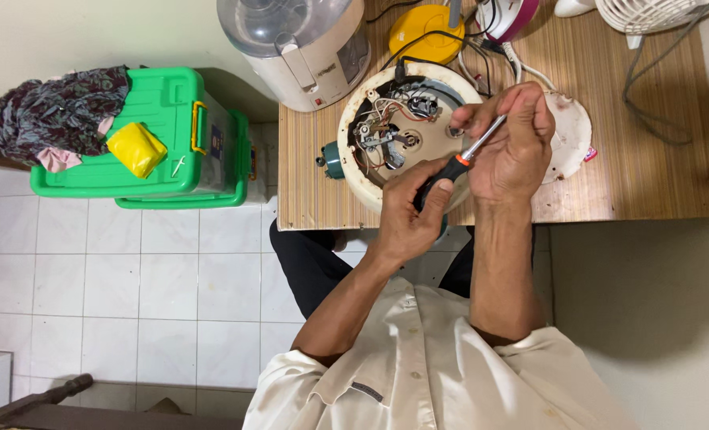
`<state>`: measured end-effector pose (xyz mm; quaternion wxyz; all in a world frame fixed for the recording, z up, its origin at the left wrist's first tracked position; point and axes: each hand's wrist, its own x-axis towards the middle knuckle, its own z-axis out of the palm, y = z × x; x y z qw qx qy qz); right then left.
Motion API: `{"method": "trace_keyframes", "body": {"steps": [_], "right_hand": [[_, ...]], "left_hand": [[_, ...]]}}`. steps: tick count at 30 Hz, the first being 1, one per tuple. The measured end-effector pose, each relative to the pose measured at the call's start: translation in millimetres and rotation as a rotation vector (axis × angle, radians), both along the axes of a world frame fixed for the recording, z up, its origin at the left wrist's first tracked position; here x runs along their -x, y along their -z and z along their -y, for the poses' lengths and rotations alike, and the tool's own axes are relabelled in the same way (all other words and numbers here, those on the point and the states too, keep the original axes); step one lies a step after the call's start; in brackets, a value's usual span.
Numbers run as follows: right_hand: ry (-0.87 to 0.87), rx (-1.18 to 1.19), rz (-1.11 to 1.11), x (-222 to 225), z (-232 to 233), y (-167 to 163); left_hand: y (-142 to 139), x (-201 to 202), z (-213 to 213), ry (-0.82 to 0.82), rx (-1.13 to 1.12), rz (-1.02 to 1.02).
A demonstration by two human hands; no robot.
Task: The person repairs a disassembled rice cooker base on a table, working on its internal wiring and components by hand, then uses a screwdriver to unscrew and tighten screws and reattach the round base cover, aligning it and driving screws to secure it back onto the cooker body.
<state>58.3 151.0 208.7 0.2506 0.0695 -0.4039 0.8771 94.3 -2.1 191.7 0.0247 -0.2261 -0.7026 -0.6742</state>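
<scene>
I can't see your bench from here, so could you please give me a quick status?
Left hand grips screwdriver handle. Right hand steadies shaft. Tip at open appliance base, wiring exposed. Nothing blocking.

You wear a cream short-sleeved shirt [442, 370] with a buttoned front, faintly spotted, a small dark tab on the left chest. Dark trousers [311, 267] cover your legs. Both forearms are bare.

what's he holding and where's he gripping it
A screwdriver: the left hand wraps its black handle, and the right hand pinches the metal shaft near the tip, over the opened appliance base.
</scene>
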Motion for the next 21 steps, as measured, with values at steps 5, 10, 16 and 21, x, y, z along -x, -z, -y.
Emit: {"method": "trace_keyframes", "body": {"steps": [5, 10, 16, 21], "right_hand": [[-0.02, 0.051, 0.033, -6.2, -2.6, 0.9], [-0.037, 0.11, 0.044, -11.1, -2.8, 3.4], [-0.175, 0.231, 0.017, -13.7, 7.4, -5.2], [-0.145, -0.254, 0.232, -34.8, 30.3, -15.3]], "left_hand": [[-0.8, 3.3, 6.2, 0.271, -0.34, 0.519], [-7.3, -21.3, -6.0, 0.259, -0.4, 0.653], [-13.5, -31.4, -15.8, 0.331, -0.641, 0.785], [-17.1, -14.0, -11.4, 0.148, -0.632, 0.58]]}}
